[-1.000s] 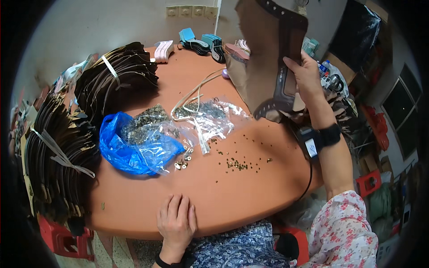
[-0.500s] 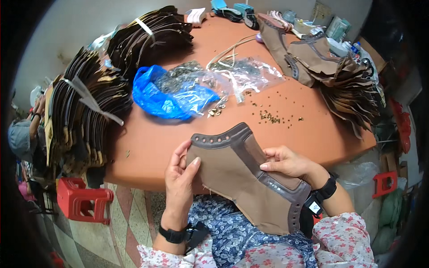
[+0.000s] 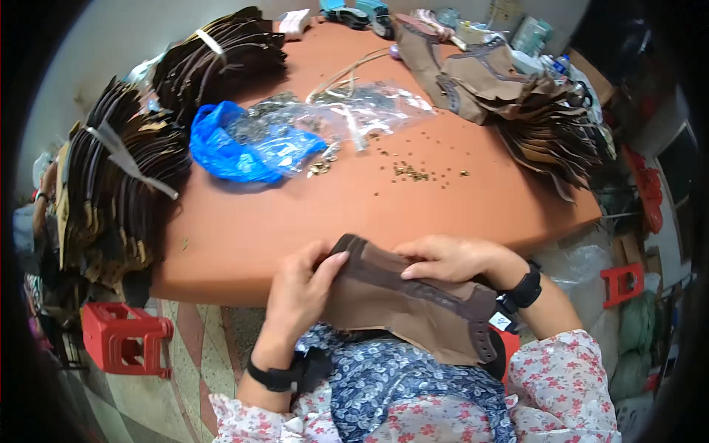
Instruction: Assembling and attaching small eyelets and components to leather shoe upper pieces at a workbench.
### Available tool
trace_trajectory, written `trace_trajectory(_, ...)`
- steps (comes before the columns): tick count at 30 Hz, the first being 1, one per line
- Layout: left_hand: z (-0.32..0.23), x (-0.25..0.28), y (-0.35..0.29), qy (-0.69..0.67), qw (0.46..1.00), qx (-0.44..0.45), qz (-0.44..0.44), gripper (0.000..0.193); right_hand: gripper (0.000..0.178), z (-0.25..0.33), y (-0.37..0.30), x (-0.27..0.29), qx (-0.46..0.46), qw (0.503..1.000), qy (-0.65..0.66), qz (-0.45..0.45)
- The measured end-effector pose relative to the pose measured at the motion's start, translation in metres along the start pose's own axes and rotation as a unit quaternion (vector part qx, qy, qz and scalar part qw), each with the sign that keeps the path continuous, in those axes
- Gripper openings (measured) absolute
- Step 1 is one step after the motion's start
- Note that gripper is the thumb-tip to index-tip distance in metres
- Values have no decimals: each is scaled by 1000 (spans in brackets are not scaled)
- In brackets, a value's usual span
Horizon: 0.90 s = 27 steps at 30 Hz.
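Between my two hands is a brown shoe upper [image 3: 413, 299] with dark brown trim, held above my lap at the near table edge. My left hand [image 3: 299, 288] pinches its left end, thumb on top and fingers behind. My right hand [image 3: 450, 260] grips the far edge near the middle, thumb on the dark trim. A row of eyelet holes shows at the piece's lower right end; the left end is tilted away and its holes are hidden. Beyond my hands, small brass eyelets [image 3: 410, 173] lie scattered on the orange tabletop [image 3: 295, 229].
Banded stacks of dark shoe pieces [image 3: 122, 184] stand at the left. More brown uppers [image 3: 554, 125] are piled at the right. A blue plastic bag [image 3: 229, 151] and a clear bag [image 3: 384, 103] lie mid-table. Red stools [image 3: 125, 336] stand beside the table.
The shoe upper's left end has tipped down and foreshortened, hiding its eyelet row. Both hands keep hold of it. The whole view has shifted slightly.
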<state>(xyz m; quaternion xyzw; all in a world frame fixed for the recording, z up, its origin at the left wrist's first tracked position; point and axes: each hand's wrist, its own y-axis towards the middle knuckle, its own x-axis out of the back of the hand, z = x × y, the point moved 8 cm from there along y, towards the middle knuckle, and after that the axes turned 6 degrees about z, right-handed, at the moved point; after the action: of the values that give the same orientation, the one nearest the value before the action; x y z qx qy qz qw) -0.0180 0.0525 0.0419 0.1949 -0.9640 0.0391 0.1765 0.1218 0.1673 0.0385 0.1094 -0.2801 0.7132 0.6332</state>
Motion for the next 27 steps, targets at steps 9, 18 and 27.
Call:
trace_trajectory(9, 30, -31, -5, -256, 963, 76, 49, 14, 15, -28, -43, 81, -58, 921, -143, -358)
trace_trajectory(18, 28, -27, 0, -222, 971, 71, 45, 14, 12, -58, -27, 126, -67, 858, -254, -442)
trace_trajectory(27, 39, -25, 6, -227, 965, 112, 65, 11, 13, -68, -2, 157, -104, 868, -242, -422)
